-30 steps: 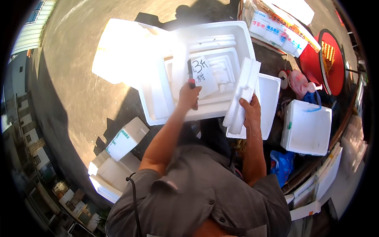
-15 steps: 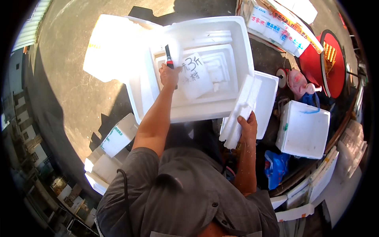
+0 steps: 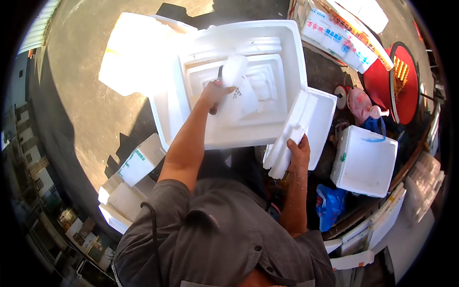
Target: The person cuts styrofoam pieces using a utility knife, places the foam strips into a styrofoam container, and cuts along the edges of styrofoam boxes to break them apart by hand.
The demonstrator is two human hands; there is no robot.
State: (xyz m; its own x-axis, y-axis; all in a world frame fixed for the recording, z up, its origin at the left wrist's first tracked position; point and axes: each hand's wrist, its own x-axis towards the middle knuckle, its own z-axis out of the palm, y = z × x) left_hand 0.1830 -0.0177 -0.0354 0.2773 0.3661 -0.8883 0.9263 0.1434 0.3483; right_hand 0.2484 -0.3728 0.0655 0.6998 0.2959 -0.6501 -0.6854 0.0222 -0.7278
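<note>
Your left hand (image 3: 215, 94) closes around a red-and-black knife (image 3: 220, 72), blade pointing away from you, above the large white foam box (image 3: 298, 57). Beneath it, smaller trays nest inside the box, alongside a white sheet (image 3: 248, 101) with black writing, partly covered. Your right hand (image 3: 299, 150) grips white foam strips (image 3: 289, 135) at the box's near right corner. A blue bag (image 3: 330, 205) sits near your right forearm, beside a square white box (image 3: 369, 162).
</note>
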